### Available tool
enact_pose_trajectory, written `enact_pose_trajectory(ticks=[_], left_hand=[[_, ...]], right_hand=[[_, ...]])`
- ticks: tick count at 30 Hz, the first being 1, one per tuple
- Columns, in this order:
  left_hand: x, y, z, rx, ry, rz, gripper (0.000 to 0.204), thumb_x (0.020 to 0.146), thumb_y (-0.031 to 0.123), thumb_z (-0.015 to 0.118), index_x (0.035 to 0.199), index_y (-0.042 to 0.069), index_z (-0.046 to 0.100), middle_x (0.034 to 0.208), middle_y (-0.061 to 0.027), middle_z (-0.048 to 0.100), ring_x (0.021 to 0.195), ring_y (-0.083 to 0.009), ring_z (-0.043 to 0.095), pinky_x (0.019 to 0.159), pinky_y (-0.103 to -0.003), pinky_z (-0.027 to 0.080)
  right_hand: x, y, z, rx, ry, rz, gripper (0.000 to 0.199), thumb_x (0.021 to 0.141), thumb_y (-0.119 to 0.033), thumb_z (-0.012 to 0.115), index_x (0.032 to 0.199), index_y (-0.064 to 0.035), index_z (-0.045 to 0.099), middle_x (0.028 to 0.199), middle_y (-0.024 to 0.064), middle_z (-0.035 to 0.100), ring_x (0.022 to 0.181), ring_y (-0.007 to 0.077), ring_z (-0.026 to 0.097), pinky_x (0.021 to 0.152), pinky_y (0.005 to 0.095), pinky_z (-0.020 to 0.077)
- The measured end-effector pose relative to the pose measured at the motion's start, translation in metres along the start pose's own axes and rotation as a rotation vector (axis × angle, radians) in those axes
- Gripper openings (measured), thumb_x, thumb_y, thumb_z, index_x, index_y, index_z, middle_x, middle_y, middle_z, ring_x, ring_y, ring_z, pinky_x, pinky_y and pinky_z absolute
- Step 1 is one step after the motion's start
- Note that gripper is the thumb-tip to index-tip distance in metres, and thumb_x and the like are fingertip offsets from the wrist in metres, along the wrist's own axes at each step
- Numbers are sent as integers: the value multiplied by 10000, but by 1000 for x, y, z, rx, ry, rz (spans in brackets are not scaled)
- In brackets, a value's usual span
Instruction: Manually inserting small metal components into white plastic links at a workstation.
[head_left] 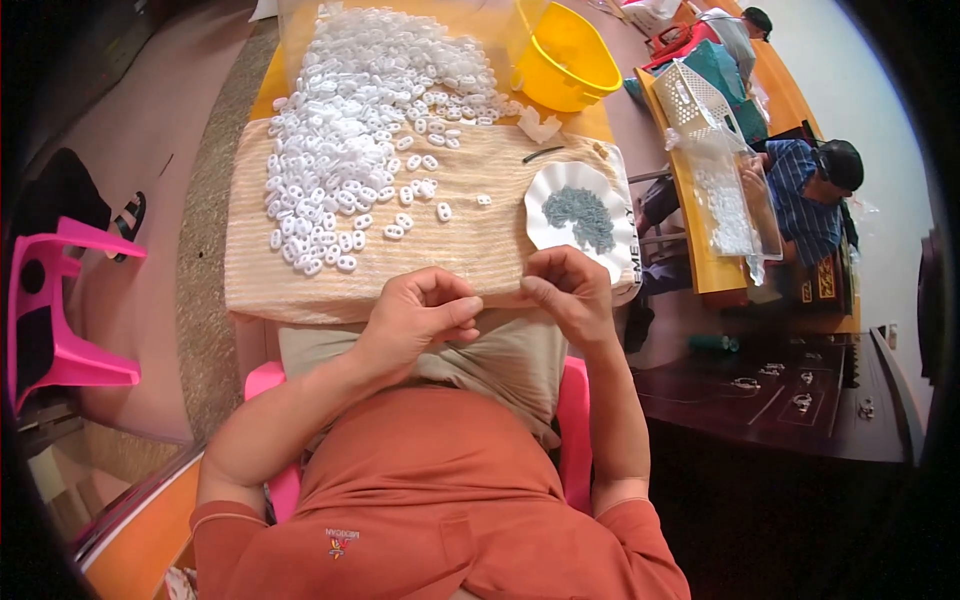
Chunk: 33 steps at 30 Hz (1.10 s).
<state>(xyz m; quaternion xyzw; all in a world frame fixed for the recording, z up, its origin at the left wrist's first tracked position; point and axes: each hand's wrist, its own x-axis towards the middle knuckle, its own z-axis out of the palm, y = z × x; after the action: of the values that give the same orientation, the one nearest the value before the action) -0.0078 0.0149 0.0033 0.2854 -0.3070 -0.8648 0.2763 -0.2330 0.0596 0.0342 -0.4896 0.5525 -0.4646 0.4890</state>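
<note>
The white two-holed plastic pieces (340, 140) lie in a large heap at the upper left of the centre, and some loose ones are spread at its right side. Below them, near the middle of the frame, is the left hand (428, 315), its fingers curled and the thumb near the index finger. The right hand (568, 292) is to the right, thumb and index finger brought close, just beside the scalloped white plate (541, 232) with small grey-green pieces (580, 215). I cannot tell if either hand grasps something small. A striped beige cloth (250, 255) covers the near part of the desk (597, 124). A short dark strip (543, 154) lies above the plate, and a yellow tub (545, 88) stands at the top.
</note>
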Motion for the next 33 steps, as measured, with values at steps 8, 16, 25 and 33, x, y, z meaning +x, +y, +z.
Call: enact_pose_trajectory(ticks=[8, 16, 25, 33], left_hand=[[-2, 4, 1, -73, -10, -20, 154, 875, 100, 685, 976, 24, 598, 879, -30, 623, 727, -94, 629, 686, -247, 578], [-2, 3, -3, -77, -59, -41, 157, 868, 107, 695, 956, 25, 593, 841, -32, 632, 724, -105, 638, 673, -248, 574], [-4, 3, 3, 71, -23, 151, 106, 882, 50, 656, 944, -12, 596, 835, -43, 644, 709, -75, 611, 667, -213, 532], [-7, 3, 6, 244, 12, 295, 58, 887, 5, 625, 924, -29, 597, 838, -43, 650, 764, -81, 630, 686, -217, 530]], right_hand=[[-7, -4, 33, -86, -113, -95, 184, 826, 53, 691, 971, 17, 584, 887, 39, 625, 794, 77, 589, 691, 212, 488], [-9, -6, 35, -132, -148, -196, 127, 819, 73, 683, 905, 28, 601, 895, 56, 612, 799, 87, 567, 686, 212, 466], [-12, -8, 37, -189, -177, -94, 77, 915, -34, 608, 910, 43, 615, 864, 57, 622, 777, 95, 572, 678, 226, 470], [-13, -1, 43, -80, -147, -52, 144, 938, -98, 596, 926, 43, 619, 834, 83, 662, 784, 123, 654, 686, 245, 535]])
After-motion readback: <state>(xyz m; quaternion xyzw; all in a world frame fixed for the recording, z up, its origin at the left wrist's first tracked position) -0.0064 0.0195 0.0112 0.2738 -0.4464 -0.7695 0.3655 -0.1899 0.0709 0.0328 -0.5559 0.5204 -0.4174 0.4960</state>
